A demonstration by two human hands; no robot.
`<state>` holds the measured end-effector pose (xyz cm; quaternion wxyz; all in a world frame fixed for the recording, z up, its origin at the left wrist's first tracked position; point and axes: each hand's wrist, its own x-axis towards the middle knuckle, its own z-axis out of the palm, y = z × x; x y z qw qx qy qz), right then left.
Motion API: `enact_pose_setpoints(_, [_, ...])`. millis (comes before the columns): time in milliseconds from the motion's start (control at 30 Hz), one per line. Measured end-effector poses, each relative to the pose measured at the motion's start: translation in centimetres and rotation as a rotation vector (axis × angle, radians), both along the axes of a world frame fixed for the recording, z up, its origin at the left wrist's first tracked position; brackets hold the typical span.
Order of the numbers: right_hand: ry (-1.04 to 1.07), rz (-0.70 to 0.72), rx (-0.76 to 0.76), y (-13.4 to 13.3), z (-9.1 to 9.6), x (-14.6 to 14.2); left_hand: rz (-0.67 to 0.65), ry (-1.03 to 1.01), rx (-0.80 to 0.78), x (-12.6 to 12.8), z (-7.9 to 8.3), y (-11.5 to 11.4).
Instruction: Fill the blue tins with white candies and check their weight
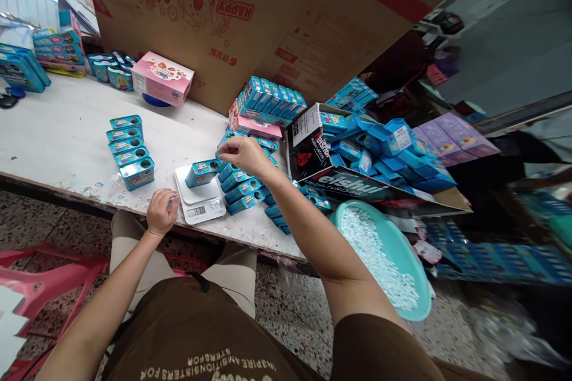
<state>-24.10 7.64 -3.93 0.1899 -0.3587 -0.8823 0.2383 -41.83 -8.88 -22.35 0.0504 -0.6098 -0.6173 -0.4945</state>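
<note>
Bright blue with white lettering across the tin [202, 174] on the white scale [201, 193]; blue again, with dark round spots on top, down the left row of tins [129, 149]. White, flecked near the edge, over the desk [89, 125]. Pink splashed with white and red on the carton [163, 78]. Brown printed in red on the cardboard sheet [250, 30]. Turquoise around the basin [420, 277] (paler, whitish blue on the pellets [379, 256] inside). Speckled grey on the floor [290, 303].
</note>
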Motion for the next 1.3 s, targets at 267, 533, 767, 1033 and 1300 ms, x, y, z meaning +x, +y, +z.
enact_pose_setpoints(267, [-0.007,-0.003,-0.011,-0.1,0.0,0.3,-0.007,-0.017,-0.012,0.0,0.0,0.0])
enact_pose_setpoints(533, [0.011,0.003,-0.008,-0.1,-0.2,0.2,-0.002,-0.009,-0.005,0.0,0.0,0.0])
enact_pose_setpoints(767, [0.013,0.002,-0.028,-0.5,0.2,-0.2,0.008,-0.007,-0.015,0.0,-0.1,-0.1])
enact_pose_setpoints(1033, [-0.019,-0.003,-0.052,-0.8,-0.1,-1.0,0.006,-0.025,-0.036,0.0,-0.2,-0.1])
enact_pose_setpoints(1300, [0.037,-0.129,0.067,-0.5,1.4,0.5,0.002,-0.013,-0.023,0.0,-0.1,0.0])
